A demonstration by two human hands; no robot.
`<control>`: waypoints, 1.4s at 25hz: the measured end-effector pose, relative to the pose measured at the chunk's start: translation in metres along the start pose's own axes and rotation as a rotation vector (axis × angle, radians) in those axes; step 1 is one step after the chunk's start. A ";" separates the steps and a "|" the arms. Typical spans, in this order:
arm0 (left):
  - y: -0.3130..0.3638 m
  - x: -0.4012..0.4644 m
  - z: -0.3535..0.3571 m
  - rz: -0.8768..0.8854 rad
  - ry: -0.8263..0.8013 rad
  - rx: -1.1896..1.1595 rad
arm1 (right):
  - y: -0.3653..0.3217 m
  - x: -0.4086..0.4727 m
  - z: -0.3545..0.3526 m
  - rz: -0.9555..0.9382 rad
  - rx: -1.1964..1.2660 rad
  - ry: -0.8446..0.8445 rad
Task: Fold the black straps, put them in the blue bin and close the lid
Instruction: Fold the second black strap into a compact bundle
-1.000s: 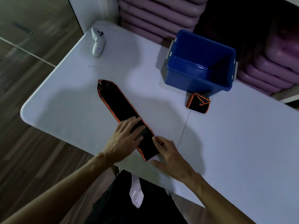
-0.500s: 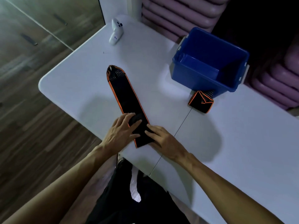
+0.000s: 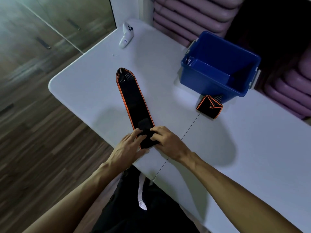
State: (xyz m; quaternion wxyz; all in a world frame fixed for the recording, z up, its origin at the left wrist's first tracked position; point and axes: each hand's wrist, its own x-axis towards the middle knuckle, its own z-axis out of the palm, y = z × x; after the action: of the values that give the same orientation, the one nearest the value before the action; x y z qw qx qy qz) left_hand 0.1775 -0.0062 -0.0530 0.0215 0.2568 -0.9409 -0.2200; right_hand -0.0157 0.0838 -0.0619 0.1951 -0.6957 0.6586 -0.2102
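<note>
On table (image 3: 235, 140): two straps (image 3: 134, 101), one bin (image 3: 217, 71).

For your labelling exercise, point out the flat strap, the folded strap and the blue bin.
flat strap (image 3: 134, 101), head view, middle of its black face
folded strap (image 3: 209, 107), head view, its top face
blue bin (image 3: 202, 81), head view, near outer wall

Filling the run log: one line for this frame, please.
stage: folding long strap | left hand, right hand: on its near end | folded strap: on table beside blue bin | bin: open, no strap seen inside
</note>
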 end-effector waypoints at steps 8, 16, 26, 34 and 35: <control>0.015 -0.010 0.012 -0.117 0.071 -0.060 | -0.003 -0.012 -0.004 0.048 0.091 -0.079; 0.024 -0.011 0.010 -0.122 0.120 0.052 | -0.004 -0.008 -0.004 0.009 0.035 -0.055; 0.021 -0.005 -0.002 -0.134 0.050 -0.127 | -0.004 -0.002 -0.009 -0.009 0.031 -0.042; 0.014 -0.002 -0.004 -0.291 0.126 -0.410 | 0.000 0.009 -0.018 0.013 0.076 -0.077; 0.014 -0.001 -0.005 -0.305 0.129 -0.412 | -0.002 0.013 -0.017 0.016 0.065 -0.049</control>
State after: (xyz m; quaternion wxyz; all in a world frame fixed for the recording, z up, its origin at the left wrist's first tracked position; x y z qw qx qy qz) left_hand 0.1726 0.0025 -0.0423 0.0997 0.3992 -0.8235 -0.3906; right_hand -0.0227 0.0709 -0.0457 0.2353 -0.6887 0.6519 -0.2128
